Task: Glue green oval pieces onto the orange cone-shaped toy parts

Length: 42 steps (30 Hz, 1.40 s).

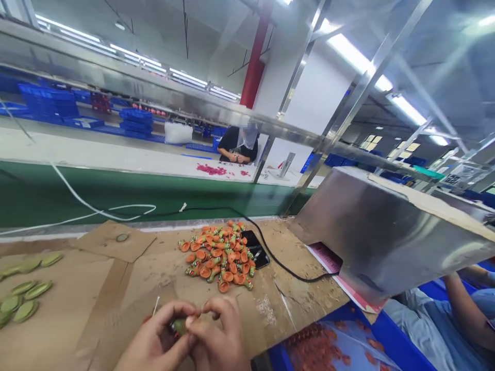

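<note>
My left hand (pixel 154 337) and my right hand (pixel 224 337) meet over the front edge of the cardboard-covered table. Both are closed, fingertips pinched together around a small green piece (pixel 179 325) that the fingers mostly cover. A thin white stick (pixel 156 305) pokes up behind the left hand; what it belongs to is hidden. Just beyond the hands lies a heap of small orange-and-green moulded pieces (pixel 220 252) with hollow orange ends. Flat green oval pieces (pixel 25 310) lie at the far left.
A dark phone (pixel 262 256) lies beside the heap, near a black cable (pixel 266 247). To the right stands a metal box (pixel 359 226), and below it a blue crate (pixel 402 345) holds orange pieces. Behind the green barrier a person (pixel 238 147) sits at a white table.
</note>
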Each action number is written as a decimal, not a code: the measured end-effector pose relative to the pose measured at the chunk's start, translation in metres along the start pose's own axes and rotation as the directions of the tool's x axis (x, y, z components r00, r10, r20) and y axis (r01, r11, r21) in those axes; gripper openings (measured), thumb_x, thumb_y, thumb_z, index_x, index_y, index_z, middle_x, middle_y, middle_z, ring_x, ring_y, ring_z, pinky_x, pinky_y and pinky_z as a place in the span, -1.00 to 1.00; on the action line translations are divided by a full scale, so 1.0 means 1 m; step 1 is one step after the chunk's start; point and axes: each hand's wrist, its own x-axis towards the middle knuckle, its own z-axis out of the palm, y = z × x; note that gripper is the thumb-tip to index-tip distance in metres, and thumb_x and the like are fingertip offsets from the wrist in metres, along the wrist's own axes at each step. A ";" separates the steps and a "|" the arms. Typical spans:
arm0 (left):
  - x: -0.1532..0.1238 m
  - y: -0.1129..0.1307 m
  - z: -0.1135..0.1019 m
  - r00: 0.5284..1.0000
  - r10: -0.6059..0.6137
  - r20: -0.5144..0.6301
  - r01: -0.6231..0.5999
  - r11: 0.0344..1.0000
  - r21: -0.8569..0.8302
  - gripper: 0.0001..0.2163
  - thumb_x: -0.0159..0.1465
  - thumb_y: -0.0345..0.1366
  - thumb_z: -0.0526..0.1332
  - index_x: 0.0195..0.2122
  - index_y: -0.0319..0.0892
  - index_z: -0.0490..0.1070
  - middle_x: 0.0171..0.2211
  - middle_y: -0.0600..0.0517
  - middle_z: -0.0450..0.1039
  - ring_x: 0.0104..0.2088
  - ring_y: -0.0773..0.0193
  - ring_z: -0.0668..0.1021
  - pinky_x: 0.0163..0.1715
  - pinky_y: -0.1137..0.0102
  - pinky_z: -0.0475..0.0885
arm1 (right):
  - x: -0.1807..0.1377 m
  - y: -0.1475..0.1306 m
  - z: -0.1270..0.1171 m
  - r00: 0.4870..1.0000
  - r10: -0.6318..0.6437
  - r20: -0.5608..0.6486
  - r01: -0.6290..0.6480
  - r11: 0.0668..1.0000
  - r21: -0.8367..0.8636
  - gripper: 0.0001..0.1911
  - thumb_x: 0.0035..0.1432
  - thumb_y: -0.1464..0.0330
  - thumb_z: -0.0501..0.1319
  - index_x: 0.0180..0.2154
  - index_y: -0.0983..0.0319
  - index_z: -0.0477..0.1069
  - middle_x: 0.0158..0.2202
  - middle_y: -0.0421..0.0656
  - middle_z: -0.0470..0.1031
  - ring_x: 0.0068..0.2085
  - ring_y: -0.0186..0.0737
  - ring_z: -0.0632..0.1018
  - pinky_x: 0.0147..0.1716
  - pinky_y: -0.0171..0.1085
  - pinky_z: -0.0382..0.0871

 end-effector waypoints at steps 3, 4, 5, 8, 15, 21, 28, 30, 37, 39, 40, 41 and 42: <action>0.000 0.008 0.007 0.996 -0.073 0.053 0.083 0.975 -0.208 -0.60 0.04 -0.08 0.63 -0.18 -0.08 0.59 -0.21 0.00 0.56 -0.18 0.19 0.56 -0.20 0.45 0.53 | -0.006 0.006 -0.007 0.998 0.056 -0.039 -0.052 0.995 0.086 -0.68 0.38 0.27 0.24 0.14 0.04 0.44 0.04 -0.03 0.35 0.02 -0.02 0.50 -0.03 -0.06 0.49; -0.001 0.013 0.010 0.993 -0.103 0.063 0.117 0.948 -0.295 -0.60 0.04 -0.10 0.64 -0.17 -0.08 0.59 -0.21 0.00 0.56 -0.19 0.22 0.55 -0.20 0.47 0.51 | -0.008 0.011 -0.010 0.996 0.077 -0.049 -0.072 0.992 0.104 -0.62 0.40 0.16 0.22 0.19 0.05 0.38 0.09 -0.01 0.33 0.05 -0.01 0.49 0.00 -0.06 0.50; -0.001 0.018 0.012 0.989 -0.130 0.076 0.149 0.918 -0.367 -0.60 0.04 -0.12 0.64 -0.17 -0.09 0.59 -0.23 0.00 0.55 -0.21 0.25 0.53 -0.20 0.48 0.50 | -0.010 0.017 -0.014 0.994 0.096 -0.052 -0.090 0.990 0.113 -0.55 0.41 0.08 0.20 0.24 0.07 0.33 0.12 0.00 0.32 0.05 -0.03 0.50 0.00 -0.09 0.51; 0.000 0.028 0.012 0.982 -0.154 0.106 0.186 0.860 -0.475 -0.61 0.05 -0.18 0.64 -0.14 -0.14 0.62 -0.24 -0.03 0.54 -0.21 0.27 0.52 -0.18 0.48 0.50 | -0.020 0.045 -0.021 0.985 0.168 -0.046 -0.165 0.985 0.048 -0.62 0.46 0.14 0.14 0.23 0.07 0.30 0.13 -0.04 0.36 -0.01 -0.13 0.53 -0.07 -0.19 0.54; 0.008 0.024 0.001 0.983 -0.033 0.179 0.138 0.776 -0.615 -0.73 0.17 -0.30 0.55 -0.13 -0.20 0.64 -0.26 -0.02 0.48 -0.27 0.32 0.52 -0.33 0.52 0.49 | -0.051 0.105 -0.008 0.966 0.259 -0.012 -0.255 0.943 -0.215 -0.77 0.39 0.36 0.17 0.04 0.10 0.44 0.07 -0.06 0.46 0.09 -0.01 0.54 0.03 -0.04 0.53; 0.009 0.023 0.002 0.983 0.007 0.182 0.125 0.698 -0.705 -0.82 0.25 -0.32 0.48 -0.16 -0.21 0.58 -0.27 0.01 0.40 -0.28 0.36 0.49 -0.35 0.53 0.46 | -0.052 0.109 -0.008 0.944 0.319 0.078 -0.307 0.941 -0.139 -0.82 0.39 0.38 0.13 -0.06 0.12 0.48 0.01 -0.08 0.48 0.06 -0.05 0.54 0.03 -0.08 0.52; 0.010 0.031 0.012 0.987 0.003 0.162 0.107 0.741 -0.663 -0.81 0.23 -0.27 0.50 -0.22 -0.19 0.58 -0.32 0.04 0.35 -0.36 0.39 0.43 -0.46 0.57 0.36 | -0.051 0.110 -0.009 0.916 0.371 0.150 -0.361 0.928 -0.093 -0.78 0.41 0.39 0.08 -0.08 0.13 0.49 0.00 -0.07 0.46 0.05 -0.05 0.51 0.04 -0.06 0.47; 0.011 0.031 0.013 0.986 0.009 0.164 0.103 0.745 -0.659 -0.81 0.22 -0.27 0.50 -0.21 -0.19 0.58 -0.32 0.03 0.35 -0.36 0.38 0.42 -0.46 0.57 0.36 | -0.052 0.110 -0.008 0.910 0.383 0.157 -0.373 0.923 -0.088 -0.78 0.40 0.39 0.07 -0.08 0.14 0.49 0.00 -0.07 0.45 0.05 -0.04 0.50 0.04 -0.05 0.46; 0.014 0.032 0.011 0.991 -0.045 0.126 0.115 0.764 -0.635 -0.77 0.23 -0.21 0.52 -0.19 -0.20 0.62 -0.27 0.01 0.38 -0.31 0.35 0.45 -0.41 0.54 0.43 | -0.049 0.110 -0.007 0.898 0.404 0.171 -0.394 0.915 -0.090 -0.79 0.38 0.40 0.08 -0.13 0.14 0.49 -0.04 -0.08 0.47 0.02 -0.03 0.52 0.00 -0.06 0.47; 0.014 0.034 0.011 0.994 -0.063 0.094 0.109 0.770 -0.629 -0.78 0.25 -0.17 0.51 -0.22 -0.19 0.61 -0.28 0.02 0.37 -0.31 0.35 0.44 -0.41 0.54 0.43 | -0.048 0.110 -0.007 0.897 0.403 0.181 -0.393 0.915 -0.092 -0.78 0.39 0.39 0.07 -0.12 0.14 0.49 -0.04 -0.07 0.48 0.01 -0.03 0.52 0.00 -0.05 0.47; 0.014 0.035 0.011 0.994 -0.074 0.086 0.112 0.771 -0.627 -0.79 0.25 -0.17 0.50 -0.24 -0.19 0.61 -0.29 0.02 0.37 -0.32 0.36 0.44 -0.41 0.54 0.42 | -0.048 0.109 -0.007 0.896 0.402 0.187 -0.391 0.915 -0.094 -0.78 0.39 0.39 0.06 -0.12 0.15 0.49 -0.04 -0.07 0.48 0.01 -0.03 0.53 0.00 -0.04 0.47; 0.014 0.037 0.012 0.993 -0.082 0.084 0.116 0.771 -0.626 -0.79 0.25 -0.18 0.50 -0.25 -0.19 0.60 -0.30 0.03 0.36 -0.32 0.36 0.43 -0.41 0.54 0.42 | -0.047 0.109 -0.007 0.895 0.402 0.194 -0.390 0.916 -0.098 -0.78 0.39 0.39 0.06 -0.12 0.15 0.49 -0.05 -0.06 0.48 0.01 -0.02 0.53 0.00 -0.04 0.47; 0.014 0.038 0.012 0.992 -0.088 0.085 0.122 0.771 -0.625 -0.79 0.25 -0.19 0.51 -0.25 -0.18 0.59 -0.31 0.03 0.35 -0.33 0.37 0.42 -0.42 0.54 0.41 | -0.047 0.108 -0.008 0.894 0.402 0.199 -0.389 0.915 -0.102 -0.78 0.40 0.39 0.06 -0.12 0.15 0.49 -0.05 -0.06 0.49 0.00 -0.02 0.53 0.00 -0.03 0.47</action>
